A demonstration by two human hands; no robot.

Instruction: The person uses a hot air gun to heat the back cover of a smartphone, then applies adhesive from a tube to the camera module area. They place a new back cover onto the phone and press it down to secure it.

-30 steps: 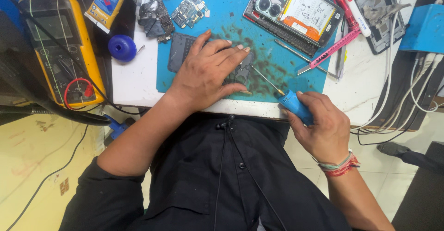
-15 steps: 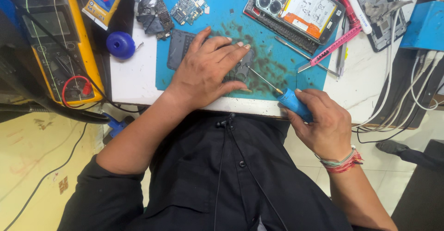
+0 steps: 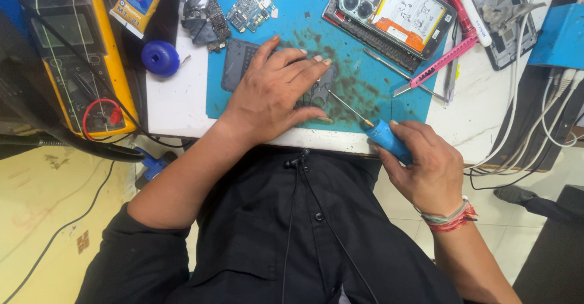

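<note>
Left hand (image 3: 277,94): pressed flat, gripping nothing, on dark grey phone part (image 3: 240,63)
Right hand (image 3: 423,164): clenches blue-handled screwdriver (image 3: 377,130), tip toward ten o'clock

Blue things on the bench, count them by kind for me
Blue work mat: 1
Blue-handled screwdriver, in the right hand: 1
Round blue cap: 1
Blue box at the right edge: 1
Total: 4

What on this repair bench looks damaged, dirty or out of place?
The blue work mat is smeared with dark stains around the part under the left hand. An opened phone lies backless, its insides showing. Loose circuit boards sit scattered at the mat's top edge. The right hand holds a blue screwdriver.
</note>
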